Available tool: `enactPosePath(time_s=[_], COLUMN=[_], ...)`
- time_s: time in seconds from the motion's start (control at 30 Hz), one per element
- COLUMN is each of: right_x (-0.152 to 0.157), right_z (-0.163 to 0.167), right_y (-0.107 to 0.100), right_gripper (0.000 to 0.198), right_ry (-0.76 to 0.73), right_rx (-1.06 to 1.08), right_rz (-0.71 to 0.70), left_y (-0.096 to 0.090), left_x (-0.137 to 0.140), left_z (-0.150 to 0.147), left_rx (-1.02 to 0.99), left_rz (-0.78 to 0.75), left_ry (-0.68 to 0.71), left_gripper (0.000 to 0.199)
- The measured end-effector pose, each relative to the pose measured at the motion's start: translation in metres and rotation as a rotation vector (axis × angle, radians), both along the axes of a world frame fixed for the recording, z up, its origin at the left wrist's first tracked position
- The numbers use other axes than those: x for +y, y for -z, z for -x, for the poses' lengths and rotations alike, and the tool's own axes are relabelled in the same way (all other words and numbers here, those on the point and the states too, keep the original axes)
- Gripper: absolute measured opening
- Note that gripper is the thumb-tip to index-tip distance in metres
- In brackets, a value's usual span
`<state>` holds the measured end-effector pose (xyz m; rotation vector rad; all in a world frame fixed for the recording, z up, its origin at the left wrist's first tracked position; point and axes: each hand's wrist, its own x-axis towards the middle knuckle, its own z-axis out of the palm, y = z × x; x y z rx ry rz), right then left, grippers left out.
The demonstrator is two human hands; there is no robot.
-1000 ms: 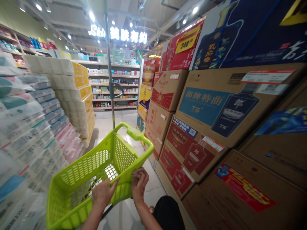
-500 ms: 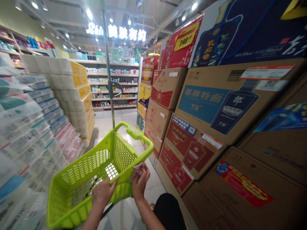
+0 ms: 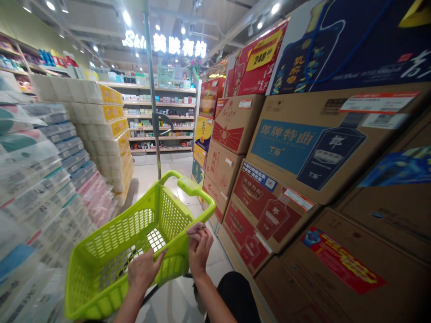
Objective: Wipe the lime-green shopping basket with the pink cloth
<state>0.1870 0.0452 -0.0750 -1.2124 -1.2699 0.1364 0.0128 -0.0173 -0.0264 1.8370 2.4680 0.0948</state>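
Observation:
A bright green plastic shopping cart basket [image 3: 111,246] with perforated sides stands tilted in the view before me, nothing lying in it. My left hand [image 3: 143,269] grips its near rim, thumb on the outer side and fingers over the inside. In my right hand [image 3: 199,249] is a crumpled pinkish-grey cloth [image 3: 195,230], pressed against the outside of the basket near its right end. The cart's handle [image 3: 191,186] is at the far right end, above a metal pole [image 3: 153,89] with a grey hook.
Stacked liquor cartons [image 3: 283,148] form a wall close on my right. Plastic-wrapped tissue packs [image 3: 43,179] and white paper rolls [image 3: 84,107] are piled to the left. Shelves of small goods [image 3: 161,112] stand at the back beyond a tiled floor [image 3: 144,172].
My right hand with the cloth has shifted slightly up and right along the basket's side. My left hand stays on the rim, and the cart looks unmoved.

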Motion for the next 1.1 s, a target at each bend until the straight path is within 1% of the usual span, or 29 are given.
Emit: enactPosePath(time_s=[0.1, 0.17, 0.23, 0.37, 0.43, 0.5, 0.57, 0.63, 0.7, 0.77, 0.93, 1.0, 1.1], right_x=[-0.009, -0.012, -0.010, 0.001, 0.005, 0.004, 0.000, -0.004, -0.007, -0.007, -0.001, -0.001, -0.005], right_z=[0.002, -0.001, -0.004, -0.009, -0.007, -0.003, 0.000, 0.000, -0.001, -0.005, -0.014, -0.014, -0.011], right_y=[0.033, 0.042, 0.035, -0.003, -0.013, -0.009, 0.004, 0.017, 0.022, 0.017, -0.009, -0.011, -0.002], right_gripper=[0.027, 0.026, 0.026, 0.027, 0.027, 0.027, 0.026, 0.024, 0.023, 0.023, 0.017, 0.016, 0.022], right_ry=[-0.034, -0.061, -0.058, -0.035, -0.016, -0.010, -0.034, -0.062, -0.083, -0.095, -0.071, -0.066, -0.084], right_rx=[0.034, 0.066, 0.094, 0.122, 0.125, 0.107, 0.085, 0.091, 0.113, 0.119, 0.117, 0.121, 0.114], right_rz=[0.095, 0.156, 0.152, 0.070, 0.064, 0.064, 0.074, 0.117, 0.156, 0.156, 0.105, 0.114, 0.144], left_y=[0.000, 0.000, 0.000, 0.001, 0.001, 0.002, 0.002, 0.003, 0.003, 0.003, 0.004, 0.004, 0.003], left_x=[0.001, 0.002, 0.002, 0.001, 0.001, 0.002, 0.002, 0.003, 0.003, 0.002, 0.001, 0.000, -0.001], left_z=[0.000, 0.001, 0.001, 0.001, 0.001, 0.001, 0.001, 0.002, 0.002, 0.002, 0.002, 0.002, 0.001], left_rx=[0.000, 0.004, 0.010, 0.025, 0.028, 0.025, 0.022, 0.019, 0.017, 0.017, 0.025, 0.028, 0.035], left_rz=[0.003, 0.004, 0.002, -0.003, -0.005, -0.003, -0.002, -0.004, -0.008, -0.009, -0.014, -0.017, -0.025], left_ry=[-0.012, -0.011, -0.008, -0.009, -0.010, -0.012, -0.013, -0.011, -0.006, -0.005, -0.009, -0.012, -0.018], left_gripper=[0.068, 0.067, 0.067, 0.067, 0.067, 0.067, 0.068, 0.069, 0.069, 0.069, 0.067, 0.066, 0.064])
